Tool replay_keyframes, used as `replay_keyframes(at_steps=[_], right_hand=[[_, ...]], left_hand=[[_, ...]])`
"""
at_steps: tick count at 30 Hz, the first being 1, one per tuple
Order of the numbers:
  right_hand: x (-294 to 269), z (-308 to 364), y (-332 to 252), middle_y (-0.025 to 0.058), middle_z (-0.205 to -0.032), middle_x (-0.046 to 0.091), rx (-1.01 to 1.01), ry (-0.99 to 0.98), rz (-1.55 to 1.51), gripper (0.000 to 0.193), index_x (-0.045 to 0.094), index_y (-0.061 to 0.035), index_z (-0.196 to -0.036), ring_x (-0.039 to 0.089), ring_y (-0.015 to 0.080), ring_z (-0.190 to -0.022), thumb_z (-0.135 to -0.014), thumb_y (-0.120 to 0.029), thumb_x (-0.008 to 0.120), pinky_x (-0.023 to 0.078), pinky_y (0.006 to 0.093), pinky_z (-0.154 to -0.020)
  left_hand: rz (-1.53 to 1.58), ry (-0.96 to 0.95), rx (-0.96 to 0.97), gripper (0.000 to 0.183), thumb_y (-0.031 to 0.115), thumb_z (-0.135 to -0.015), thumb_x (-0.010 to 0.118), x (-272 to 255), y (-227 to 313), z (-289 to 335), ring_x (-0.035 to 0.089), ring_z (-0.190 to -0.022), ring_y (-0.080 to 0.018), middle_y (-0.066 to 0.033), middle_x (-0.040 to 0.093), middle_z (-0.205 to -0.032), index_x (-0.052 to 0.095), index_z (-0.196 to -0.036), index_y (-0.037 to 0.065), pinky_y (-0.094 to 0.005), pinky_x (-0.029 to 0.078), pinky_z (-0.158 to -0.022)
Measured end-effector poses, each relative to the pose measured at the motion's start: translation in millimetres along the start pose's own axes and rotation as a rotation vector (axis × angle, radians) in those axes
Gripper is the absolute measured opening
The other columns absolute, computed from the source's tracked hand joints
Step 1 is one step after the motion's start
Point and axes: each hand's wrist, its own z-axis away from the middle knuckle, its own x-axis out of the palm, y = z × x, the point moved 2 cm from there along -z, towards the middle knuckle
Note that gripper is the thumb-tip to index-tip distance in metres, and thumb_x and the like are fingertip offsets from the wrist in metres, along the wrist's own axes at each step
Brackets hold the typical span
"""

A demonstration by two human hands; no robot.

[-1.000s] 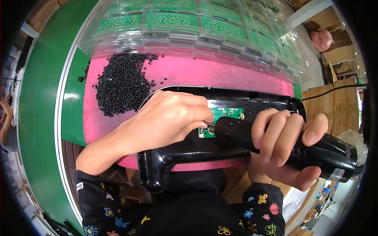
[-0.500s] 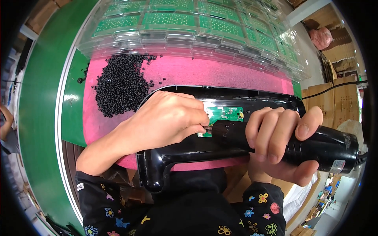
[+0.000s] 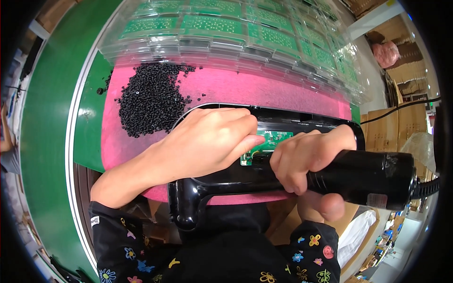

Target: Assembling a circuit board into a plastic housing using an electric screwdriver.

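Observation:
My right hand (image 3: 306, 158) is wrapped round a black corded electric screwdriver (image 3: 377, 177), which lies nearly level with its nose pointing left. Its front end is over a small green circuit board (image 3: 278, 137) set in a long black plastic housing (image 3: 231, 189). Close to that nose, the thumb and fingers of my left hand (image 3: 207, 137) are pressed together above the board's left part. Whatever they pinch, if anything, is hidden. Thin wires (image 3: 256, 154) show at the board beside the tool's nose.
A heap of tiny black screw-like pieces (image 3: 148, 101) lies on the pink mat (image 3: 222, 87), left of the housing. Stacked clear plastic trays (image 3: 212, 42) holding green boards stand behind. A black cable (image 3: 396, 108) and cardboard boxes (image 3: 382, 125) are at the right.
The screwdriver and my right hand have moved left and its cable end has tilted down slightly. My left fingers have shifted a little up and right, off the tool's metal tip.

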Motion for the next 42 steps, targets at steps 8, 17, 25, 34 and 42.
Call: replay_keyframes(at_steps=[8,17,25,34,42], right_hand=[[9,0,3,0.0036,-0.069,0.055,-0.004,-0.243,-0.154,0.043,0.052,-0.0014,-0.107,0.049,0.0121,-0.059,-0.085,-0.019,0.084,0.042,0.0283,-0.057],[3,-5,6,0.0026,-0.067,0.057,0.056,-0.246,-0.066,0.042,0.053,-0.0019,-0.108,0.047,0.0084,-0.057,-0.086,-0.021,0.084,0.04,0.0264,-0.055],[-2,-12,11,0.0024,-0.062,0.056,-0.064,-0.388,-0.067,0.046,0.054,-0.0007,-0.109,0.047,0.0087,-0.05,-0.084,-0.024,0.085,0.038,0.0255,-0.048],[0,-6,-3,-0.0022,-0.06,0.057,-0.144,-0.18,-0.071,0.053,0.052,-0.01,-0.103,0.053,0.0127,-0.045,-0.084,-0.048,0.083,0.042,0.0271,-0.045],[-13,3,-16,-0.0046,-0.064,0.061,-0.322,-0.041,-0.063,0.046,0.048,-0.0131,-0.111,0.057,0.0079,-0.05,-0.091,-0.046,0.073,0.045,0.0236,-0.051]], left_hand=[[0.007,-0.045,-0.002,0.021,0.014,-0.086,0.073,1,-2,4,0.063,-0.084,-0.0345,-0.0128,0.059,-0.091,0.059,-0.096,0.001,-0.0437,0.052,-0.072],[-0.048,-0.052,0.104,0.013,0.01,-0.085,0.072,7,-6,7,0.065,-0.084,-0.0299,-0.0092,0.063,-0.086,0.067,-0.094,0.002,-0.041,0.054,-0.071],[-0.072,-0.073,0.1,0.014,0.012,-0.083,0.074,5,-6,4,0.064,-0.083,-0.0285,-0.0078,0.063,-0.085,0.068,-0.091,0.002,-0.0408,0.054,-0.07],[-0.072,-0.18,0.06,0.024,0.016,-0.075,0.082,1,-2,3,0.063,-0.085,-0.0273,-0.007,0.061,-0.084,0.067,-0.088,0.002,-0.0395,0.054,-0.072],[0.079,-0.131,0.136,0.025,0.011,-0.071,0.085,3,1,0,0.066,-0.082,-0.0262,-0.0066,0.068,-0.087,0.065,-0.082,0.002,-0.0375,0.055,-0.069]])
